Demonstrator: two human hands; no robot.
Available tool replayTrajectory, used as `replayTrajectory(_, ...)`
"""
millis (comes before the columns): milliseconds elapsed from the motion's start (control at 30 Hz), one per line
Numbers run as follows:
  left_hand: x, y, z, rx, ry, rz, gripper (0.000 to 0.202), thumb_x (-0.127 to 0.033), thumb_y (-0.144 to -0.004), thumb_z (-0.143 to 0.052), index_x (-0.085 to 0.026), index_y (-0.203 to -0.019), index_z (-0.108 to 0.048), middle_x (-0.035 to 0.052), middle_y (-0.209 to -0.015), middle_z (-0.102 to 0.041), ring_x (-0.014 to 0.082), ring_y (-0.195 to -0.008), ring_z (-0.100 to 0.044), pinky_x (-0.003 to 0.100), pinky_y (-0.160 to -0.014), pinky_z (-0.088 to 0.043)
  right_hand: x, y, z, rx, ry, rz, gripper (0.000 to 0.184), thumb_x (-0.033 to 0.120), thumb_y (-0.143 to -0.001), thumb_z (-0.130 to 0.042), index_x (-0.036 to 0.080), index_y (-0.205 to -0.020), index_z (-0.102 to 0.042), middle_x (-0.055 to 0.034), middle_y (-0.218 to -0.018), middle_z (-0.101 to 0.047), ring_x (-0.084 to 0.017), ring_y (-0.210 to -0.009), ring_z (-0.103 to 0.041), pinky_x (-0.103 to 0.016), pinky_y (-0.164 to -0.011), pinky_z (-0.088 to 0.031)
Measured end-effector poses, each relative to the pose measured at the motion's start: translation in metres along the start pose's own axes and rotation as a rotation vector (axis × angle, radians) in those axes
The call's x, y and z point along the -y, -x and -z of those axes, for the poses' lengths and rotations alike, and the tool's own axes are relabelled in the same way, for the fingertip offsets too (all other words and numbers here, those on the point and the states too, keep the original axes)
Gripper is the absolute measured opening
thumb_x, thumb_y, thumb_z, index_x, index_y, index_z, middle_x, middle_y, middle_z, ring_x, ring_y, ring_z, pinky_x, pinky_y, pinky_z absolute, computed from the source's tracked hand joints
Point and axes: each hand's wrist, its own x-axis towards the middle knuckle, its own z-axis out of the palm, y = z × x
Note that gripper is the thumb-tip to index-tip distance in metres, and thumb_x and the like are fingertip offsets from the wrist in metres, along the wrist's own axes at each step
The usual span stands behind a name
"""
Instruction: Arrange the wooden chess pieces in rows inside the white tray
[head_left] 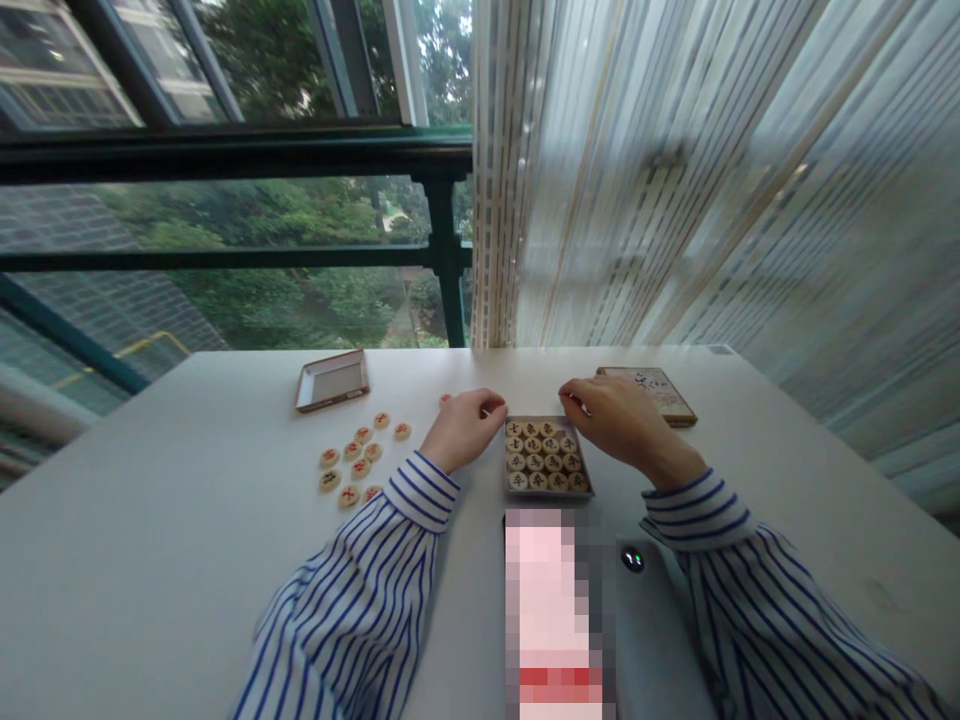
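Observation:
A shallow square box (551,494) sits in front of me, filled with rows of Chinese chess pieces (534,463) bearing black characters; a gap shows at its far right corner. My left hand (466,428) is beside the box's far left corner, thumb and fingers curled together. Near the far right corner is my right hand (619,418), its fingers bent inward and pressed together. Whatever either hand may pinch is hidden. Left of my left hand lie loose chess pieces (361,467), mostly with red characters and one with a black character. Another red piece (445,400) is partly behind my left hand.
An open box lid or tray (332,380) lies at the back left of the white table (187,570). A flat printed box (667,397) is behind my right hand. Nearest me are a pixelated phone-like slab (551,600) and a grey device (652,620) with a small round display.

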Motion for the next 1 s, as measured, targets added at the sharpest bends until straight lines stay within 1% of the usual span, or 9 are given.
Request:
replayTrajectory(100,0.000,0.001,0.000,-0.002,-0.004,-0.007,0.025,-0.033,-0.078,-0.047,-0.018,-0.085,-0.066,0.0025,-0.082,-0.068,0.0141,-0.074,-0.060,0.025,-0.071,-0.046,0.001,0.001,0.002,-0.010,-0.022,0.009,0.031,0.029,-0.087,-0.034,0.019,-0.091,-0.063,-0.0066,-0.086,-0.067,-0.020,-0.080,-0.057,-0.029,-0.069,-0.033)
replayTrajectory(400,-0.003,0.004,0.003,-0.021,-0.033,-0.033,0.025,-0.032,-0.078,-0.047,-0.018,-0.085,-0.066,0.0029,-0.081,-0.068,0.0147,-0.074,-0.060,0.026,-0.070,-0.045,0.000,0.003,0.010,-0.054,-0.060,0.030,0.031,0.028,-0.088,-0.033,0.018,-0.096,-0.062,-0.0069,-0.087,-0.067,-0.020,-0.081,-0.057,-0.030,-0.069,-0.033)
replayTrajectory(533,-0.005,0.013,0.006,-0.029,-0.028,-0.045,0.024,-0.030,-0.078,-0.047,-0.017,-0.084,-0.066,0.0030,-0.078,-0.068,0.0142,-0.071,-0.060,0.026,-0.069,-0.045,-0.001,0.003,0.011,-0.069,-0.068,0.044,0.031,0.027,-0.088,-0.033,0.018,-0.095,-0.062,-0.0067,-0.086,-0.067,-0.020,-0.079,-0.057,-0.030,-0.069,-0.033)
replayTrajectory(700,-0.002,0.027,0.015,-0.059,-0.017,0.001,0.024,-0.032,-0.078,-0.047,-0.019,-0.084,-0.066,0.0024,-0.079,-0.068,0.0141,-0.069,-0.061,0.025,-0.065,-0.045,0.001,0.003,0.010,-0.077,-0.075,0.067,0.031,0.027,-0.087,-0.033,0.019,-0.094,-0.062,-0.0067,-0.084,-0.067,-0.019,-0.078,-0.057,-0.030,-0.070,-0.034)
replayTrajectory(767,0.000,0.032,0.018,-0.048,-0.014,0.015,0.025,-0.033,-0.079,-0.046,-0.019,-0.085,-0.065,0.0025,-0.077,-0.068,0.0139,-0.066,-0.061,0.025,-0.062,-0.045,0.003,0.004,0.009,-0.076,-0.073,0.066,0.031,0.027,-0.087,-0.033,0.019,-0.095,-0.062,-0.0063,-0.084,-0.067,-0.020,-0.078,-0.057,-0.030,-0.068,-0.034)
replayTrajectory(867,0.003,0.040,0.023,-0.024,0.002,0.031,0.026,-0.033,-0.079,-0.045,-0.018,-0.088,-0.064,0.0039,-0.080,-0.068,0.0141,-0.065,-0.061,0.024,-0.060,-0.045,0.006,0.004,0.008,-0.055,-0.076,0.070,0.030,0.027,-0.087,-0.034,0.020,-0.095,-0.062,-0.0059,-0.084,-0.067,-0.019,-0.079,-0.058,-0.029,-0.067,-0.034)
replayTrajectory(1000,0.006,0.052,0.027,-0.040,0.016,0.050,0.026,-0.032,-0.077,-0.047,-0.018,-0.092,-0.063,0.0043,-0.079,-0.067,0.0145,-0.068,-0.061,0.025,-0.062,-0.046,0.010,0.005,0.007,-0.039,-0.071,0.091,0.031,0.027,-0.087,-0.033,0.020,-0.094,-0.062,-0.0056,-0.085,-0.067,-0.019,-0.078,-0.059,-0.029,-0.066,-0.035)
